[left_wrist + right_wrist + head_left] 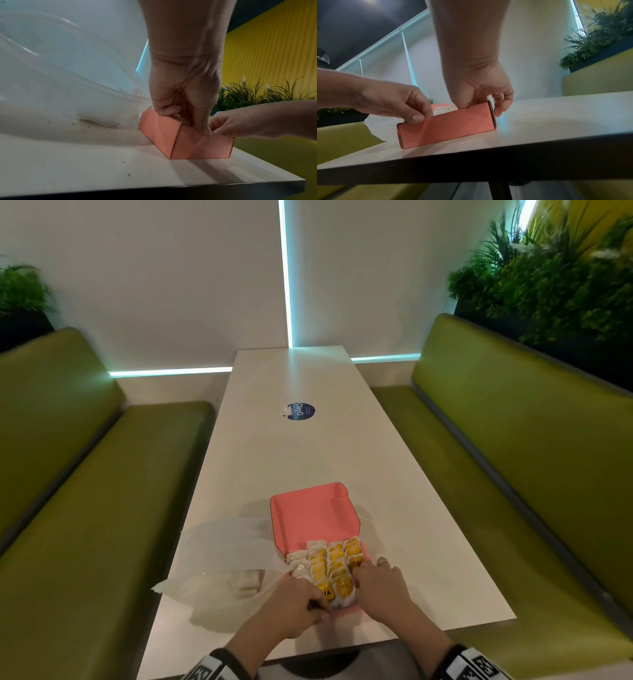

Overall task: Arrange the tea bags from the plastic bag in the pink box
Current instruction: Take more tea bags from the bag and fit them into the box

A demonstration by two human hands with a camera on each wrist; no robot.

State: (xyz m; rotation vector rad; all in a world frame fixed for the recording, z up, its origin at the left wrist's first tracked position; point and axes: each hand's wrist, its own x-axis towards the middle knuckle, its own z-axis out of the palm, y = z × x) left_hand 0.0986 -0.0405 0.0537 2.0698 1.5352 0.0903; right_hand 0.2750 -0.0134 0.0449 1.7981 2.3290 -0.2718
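Both hands work at the near end of the pink box, which sits lid-open on the white surface between two green benches. Rows of yellow-labelled tea bags fill its tray. The left hand has its fingers curled over the near left corner of the box — thumb pressed to the front wall. The right hand reaches into the tray, fingers bent among the tea bags; whether it pinches one cannot be told. The clear plastic bag lies just left of the box, a few pale packets inside.
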